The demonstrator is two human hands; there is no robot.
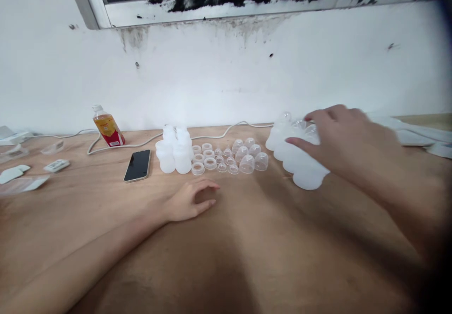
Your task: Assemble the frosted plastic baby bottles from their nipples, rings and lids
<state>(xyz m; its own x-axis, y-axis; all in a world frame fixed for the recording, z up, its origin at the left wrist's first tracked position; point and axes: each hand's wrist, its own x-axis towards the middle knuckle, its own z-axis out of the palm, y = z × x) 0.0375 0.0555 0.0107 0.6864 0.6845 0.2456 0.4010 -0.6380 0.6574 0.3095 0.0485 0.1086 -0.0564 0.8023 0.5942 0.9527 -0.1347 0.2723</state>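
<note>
My left hand (192, 200) rests on the wooden table with nothing in it, thumb and fingers apart in a curve. At the right, my right hand (339, 140) is over a cluster of white, frosted baby bottles (306, 175) with clear domed tops. Its thumb and forefinger are apart beside the tops; motion blur hides whether they touch. Left of centre stand several similar white bottles (174, 156) without domes. Between the two groups lie translucent collar rings (197, 168), small clear nipples (233, 169) and clear dome caps (246, 164) in rows.
A black-screened phone (137, 165) lies left of the bottles. Behind it stands a drink bottle (109, 128) with a red and yellow label. A white cable (226, 132) runs along the wall. Small white packages (56, 165) lie far left.
</note>
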